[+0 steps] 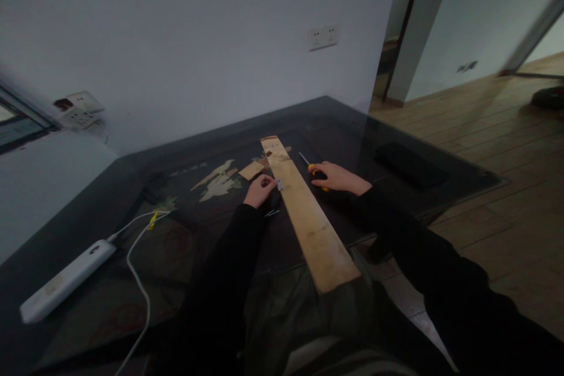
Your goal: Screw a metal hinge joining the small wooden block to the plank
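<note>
A long wooden board [308, 208] lies on the dark table, its near end jutting past the table's edge toward my lap. My left hand [259, 190] is at the board's left edge, pinching a small silvery metal piece, perhaps a hinge [279, 185]. On the other side of the board, my right hand [337, 178] has its fingers around the yellow handle of a screwdriver [304, 158], whose metal shaft points away to the upper left. A few thin screws or nails [272, 212] lie just below my left hand.
A small wooden block [251, 171] rests left of the board. At the left lie a white power strip [68, 282] and its white cable [143, 291]. A dark flat object [409, 164] is on the right of the glossy table [211, 147], which stands against the wall.
</note>
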`<act>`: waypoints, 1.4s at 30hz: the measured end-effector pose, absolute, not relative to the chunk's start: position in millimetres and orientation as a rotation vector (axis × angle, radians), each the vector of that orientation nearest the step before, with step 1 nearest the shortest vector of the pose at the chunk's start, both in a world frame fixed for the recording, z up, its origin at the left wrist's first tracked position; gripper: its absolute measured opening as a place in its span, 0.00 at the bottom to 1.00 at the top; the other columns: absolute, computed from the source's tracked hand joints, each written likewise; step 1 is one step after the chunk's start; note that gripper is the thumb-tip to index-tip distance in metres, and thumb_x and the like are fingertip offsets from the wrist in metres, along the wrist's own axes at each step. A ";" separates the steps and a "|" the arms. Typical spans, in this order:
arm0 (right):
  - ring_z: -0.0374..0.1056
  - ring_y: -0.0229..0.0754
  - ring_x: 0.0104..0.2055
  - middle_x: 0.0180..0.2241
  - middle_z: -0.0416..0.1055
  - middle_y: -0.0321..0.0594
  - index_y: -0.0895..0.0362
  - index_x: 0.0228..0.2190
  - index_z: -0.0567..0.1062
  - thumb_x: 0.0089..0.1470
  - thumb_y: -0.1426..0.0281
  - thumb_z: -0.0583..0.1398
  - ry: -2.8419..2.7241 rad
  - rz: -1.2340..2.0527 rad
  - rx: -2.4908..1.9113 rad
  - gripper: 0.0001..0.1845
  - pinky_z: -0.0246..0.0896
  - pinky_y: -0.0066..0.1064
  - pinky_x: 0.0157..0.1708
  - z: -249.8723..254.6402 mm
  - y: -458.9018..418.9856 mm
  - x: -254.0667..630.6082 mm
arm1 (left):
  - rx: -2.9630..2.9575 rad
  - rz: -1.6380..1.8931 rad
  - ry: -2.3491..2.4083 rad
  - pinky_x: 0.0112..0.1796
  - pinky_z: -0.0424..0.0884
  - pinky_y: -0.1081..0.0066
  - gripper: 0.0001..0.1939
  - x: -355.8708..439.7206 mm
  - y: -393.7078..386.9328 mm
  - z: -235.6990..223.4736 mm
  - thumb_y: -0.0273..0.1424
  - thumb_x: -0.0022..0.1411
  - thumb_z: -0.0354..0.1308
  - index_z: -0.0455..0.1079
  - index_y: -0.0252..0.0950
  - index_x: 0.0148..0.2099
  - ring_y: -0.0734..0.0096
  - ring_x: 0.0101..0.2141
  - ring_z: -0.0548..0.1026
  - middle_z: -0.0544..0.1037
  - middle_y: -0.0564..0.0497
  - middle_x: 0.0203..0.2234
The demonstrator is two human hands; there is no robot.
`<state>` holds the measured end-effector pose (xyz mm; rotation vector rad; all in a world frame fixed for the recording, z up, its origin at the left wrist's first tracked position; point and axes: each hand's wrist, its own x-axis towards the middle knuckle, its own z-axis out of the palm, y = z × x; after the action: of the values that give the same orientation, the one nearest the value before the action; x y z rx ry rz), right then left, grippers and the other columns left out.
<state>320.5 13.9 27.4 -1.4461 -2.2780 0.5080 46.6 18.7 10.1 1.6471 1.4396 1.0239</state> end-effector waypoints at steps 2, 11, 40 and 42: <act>0.71 0.46 0.43 0.44 0.73 0.47 0.54 0.47 0.74 0.51 0.61 0.63 -2.273 0.513 -1.431 0.21 0.64 0.36 0.45 26.9 14.1 320.6 | 1.629 1.027 1.424 0.37 0.68 0.68 0.09 46.4 19.1 9.3 0.35 0.52 0.63 0.70 0.35 0.31 0.68 0.30 0.74 0.76 0.52 0.25; 0.71 0.46 0.43 0.43 0.74 0.47 0.55 0.47 0.75 0.52 0.61 0.63 -2.299 0.491 -1.425 0.21 0.63 0.35 0.45 28.6 14.2 320.8 | 1.692 0.990 1.442 0.39 0.68 0.68 0.09 43.4 21.4 6.7 0.36 0.53 0.62 0.72 0.35 0.32 0.67 0.31 0.74 0.76 0.50 0.27; 0.68 0.49 0.48 0.46 0.72 0.47 0.54 0.49 0.74 0.55 0.58 0.60 -2.312 0.510 -1.401 0.22 0.62 0.39 0.49 26.0 16.3 324.2 | 1.506 1.146 1.455 0.37 0.70 0.68 0.06 51.1 15.7 15.3 0.32 0.53 0.61 0.69 0.35 0.32 0.68 0.28 0.76 0.76 0.52 0.23; 0.68 0.48 0.48 0.47 0.71 0.48 0.54 0.51 0.72 0.56 0.56 0.60 -2.332 0.512 -1.396 0.24 0.62 0.39 0.49 27.3 14.9 324.7 | 1.498 1.148 1.453 0.37 0.70 0.68 0.06 50.4 16.7 14.4 0.31 0.53 0.61 0.69 0.35 0.33 0.68 0.28 0.76 0.76 0.52 0.23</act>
<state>324.7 14.9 27.3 -1.3959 -2.3315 0.5116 50.4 16.7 14.4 1.4976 1.4527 1.1485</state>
